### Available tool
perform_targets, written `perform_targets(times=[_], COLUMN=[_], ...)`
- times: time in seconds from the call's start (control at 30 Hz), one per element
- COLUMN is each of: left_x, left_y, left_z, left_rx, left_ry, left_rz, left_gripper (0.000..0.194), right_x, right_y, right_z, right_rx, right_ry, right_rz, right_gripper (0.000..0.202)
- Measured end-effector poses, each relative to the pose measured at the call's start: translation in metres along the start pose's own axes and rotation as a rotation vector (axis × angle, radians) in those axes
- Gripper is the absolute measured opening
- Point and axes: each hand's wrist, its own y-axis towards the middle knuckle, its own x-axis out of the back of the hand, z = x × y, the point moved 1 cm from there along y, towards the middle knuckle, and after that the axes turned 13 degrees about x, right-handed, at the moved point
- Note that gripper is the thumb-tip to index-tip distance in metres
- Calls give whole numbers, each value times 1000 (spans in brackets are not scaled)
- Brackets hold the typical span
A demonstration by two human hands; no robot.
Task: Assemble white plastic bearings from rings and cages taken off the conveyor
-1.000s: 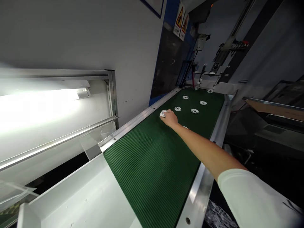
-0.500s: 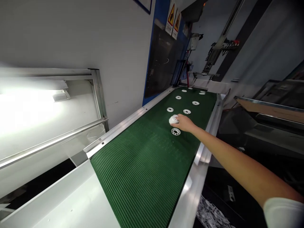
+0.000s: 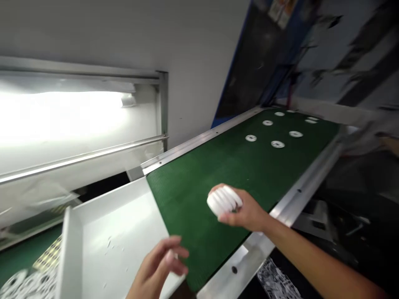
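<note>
My right hand (image 3: 249,212) is closed around a stack of white plastic rings (image 3: 222,201), held edge to edge above the green conveyor belt (image 3: 193,176). Several loose rings of the same sort lie flat farther up the belt; the nearest are a white ring (image 3: 277,144) on the right and another white ring (image 3: 251,138) to its left. My left hand (image 3: 158,265) is by the belt's near end, over the rim of the white tray. Its fingers are apart and hold nothing.
The white tray (image 3: 121,236) adjoins the belt's near end, with small white scraps in it. More white rings (image 3: 29,284) lie at lower left. Metal rails (image 3: 183,148) border the belt. A brightly lit metal frame (image 3: 163,108) stands at left, a dark machine panel (image 3: 243,74) behind.
My right hand has come back toward me along the belt with the rings. The ring that lay beneath it is gone from the belt. My left hand has entered the view.
</note>
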Motion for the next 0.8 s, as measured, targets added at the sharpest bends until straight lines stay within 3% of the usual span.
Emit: perform_targets(times=[0.07, 0.1, 0.2, 0.33, 0.4, 0.47, 0.53, 0.67, 0.8], left_x=[-3, 0, 18, 47, 61, 76, 89, 102, 108], left_y=[9, 11, 3, -24, -36, -45, -52, -64, -78], left_z=[-3, -4, 1, 16, 23, 27, 29, 43, 67], left_rx=[23, 10, 2, 21, -14, -95, -192, -301, -387], left_ry=[-332, -396, -497, -598, -689, -775, -800, -670, -284], left_rz=[214, 249, 243, 187, 114, -30, -170, -287, -492], left_gripper=[75, 70, 56, 66, 66, 62, 59, 48, 33], right_x=[-57, -80, -130, -164, -181, -203, -232, -287, -309], right_y=[-4, -4, 0, 3, -1, -6, -10, -9, -5], right_z=[28, 39, 57, 63, 64, 67, 74, 102, 120], right_rx=[57, 75, 83, 59, -4, -91, -192, -384, -357], right_ry=[196, 274, 443, 593, 667, 725, 806, 1186, 1248], right_rz=[123, 153, 130, 34, -105, -246, -304, -227, -80], right_gripper=[75, 70, 54, 48, 48, 47, 48, 46, 51])
